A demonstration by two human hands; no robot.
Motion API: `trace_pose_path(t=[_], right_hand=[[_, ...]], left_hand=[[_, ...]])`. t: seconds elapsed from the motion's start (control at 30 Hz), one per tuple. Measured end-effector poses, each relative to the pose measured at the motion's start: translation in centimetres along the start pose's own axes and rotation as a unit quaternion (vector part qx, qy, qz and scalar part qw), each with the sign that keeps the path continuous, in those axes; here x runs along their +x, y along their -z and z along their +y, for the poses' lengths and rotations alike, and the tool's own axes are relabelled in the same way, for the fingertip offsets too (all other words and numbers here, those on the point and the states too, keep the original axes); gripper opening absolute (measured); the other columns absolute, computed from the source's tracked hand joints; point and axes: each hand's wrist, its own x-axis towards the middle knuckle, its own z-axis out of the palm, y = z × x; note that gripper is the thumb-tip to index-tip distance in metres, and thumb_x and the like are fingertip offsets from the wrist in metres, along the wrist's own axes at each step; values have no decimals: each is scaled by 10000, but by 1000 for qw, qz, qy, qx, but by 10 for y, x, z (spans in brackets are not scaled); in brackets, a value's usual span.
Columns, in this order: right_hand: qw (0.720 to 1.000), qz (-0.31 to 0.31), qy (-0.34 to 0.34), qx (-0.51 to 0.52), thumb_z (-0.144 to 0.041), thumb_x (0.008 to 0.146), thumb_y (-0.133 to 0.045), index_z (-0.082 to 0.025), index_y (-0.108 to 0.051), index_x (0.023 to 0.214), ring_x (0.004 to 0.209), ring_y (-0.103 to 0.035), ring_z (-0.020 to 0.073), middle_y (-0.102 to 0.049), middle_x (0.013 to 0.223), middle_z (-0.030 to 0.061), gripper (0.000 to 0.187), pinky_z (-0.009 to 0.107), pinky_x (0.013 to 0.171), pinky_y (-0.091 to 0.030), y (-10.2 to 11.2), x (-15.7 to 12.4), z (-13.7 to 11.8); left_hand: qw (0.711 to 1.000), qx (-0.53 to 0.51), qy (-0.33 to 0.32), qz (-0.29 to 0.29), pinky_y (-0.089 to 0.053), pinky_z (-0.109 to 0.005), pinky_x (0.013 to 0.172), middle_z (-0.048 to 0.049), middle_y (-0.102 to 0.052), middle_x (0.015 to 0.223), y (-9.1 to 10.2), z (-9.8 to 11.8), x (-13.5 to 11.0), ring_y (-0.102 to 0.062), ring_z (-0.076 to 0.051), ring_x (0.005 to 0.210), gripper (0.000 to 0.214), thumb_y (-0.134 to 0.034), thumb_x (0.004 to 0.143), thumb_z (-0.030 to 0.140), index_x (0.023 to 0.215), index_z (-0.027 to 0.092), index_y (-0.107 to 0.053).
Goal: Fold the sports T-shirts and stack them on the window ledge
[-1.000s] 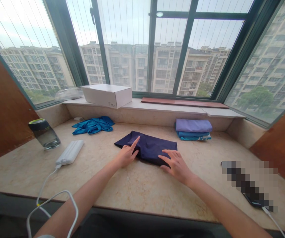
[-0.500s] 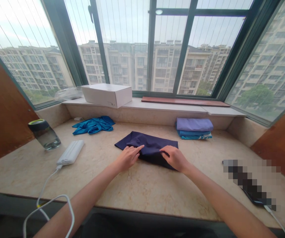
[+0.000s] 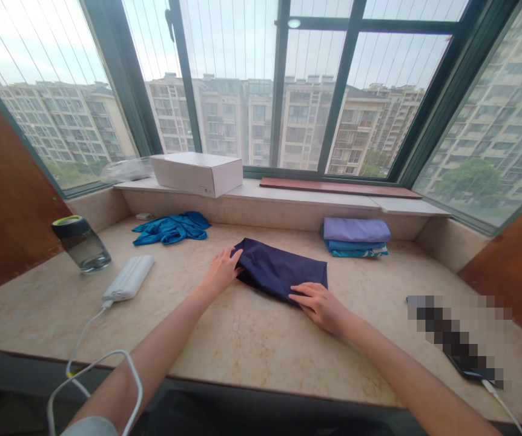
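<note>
Navy cloth [image 3: 277, 266], folded into a flat, roughly oblong bundle, lies at the middle of the counter [image 3: 224, 357], with the person's two hands at its ends. At the left end, the left hand [image 3: 221, 267] has its fingers over the edge; I cannot tell whether they pinch the fabric or only press on it. The right hand [image 3: 322, 306] rests on the near right part, its fingers spread and loose, gripping nothing.

Far left lies a crumpled blue cloth [image 3: 170, 229]; far right sits a stack of folded cloth [image 3: 355, 237] (lilac on top, blue beneath). A bottle [image 3: 82, 244] stands on the left, with a white power bank [image 3: 128, 278] just to its right and nearer, a white cable [image 3: 108, 304] plugged into its near end. Beyond the counter, a white box [image 3: 179, 174] and a reddish board [image 3: 338, 188] rest on the windowsill [image 3: 288, 194].
</note>
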Motion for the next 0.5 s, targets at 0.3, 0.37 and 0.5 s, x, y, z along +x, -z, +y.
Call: trace_pose_path(t=[0.3,0.37,0.5], right_hand=[[981,25,-151,-121,-34,905,-502,-188,-755,1139,1213,-629,291,-703,1286,140,377,550,1095,-414,23,-25,49],[982,41,-143,-113,-53,912,-506,-179,-729,1198,1219,-624,292,-689,1300,153,383,535,1086,-435,23,-28,36],[997,34,-68,-33,-165,941,-586,-213,-658,1308,1233,-613,267,-656,1354,118,378,461,1062,-483,14,-24,-19]], left_hand=[[960,-110,-250,-60,-375,-472,1164,-42,-732,1190,24,50,-48,-684,-215,1074,203,-597,981,289,892,241,-772],[961,-107,-251,-49,-424,-419,1125,-60,-717,1239,26,53,-46,-672,-211,1108,255,-514,1006,209,1085,242,-753],[980,-61,-171,-76,-440,-412,1107,-106,-566,1481,15,31,-18,-561,-269,1321,520,-471,914,23,1370,223,-619]])
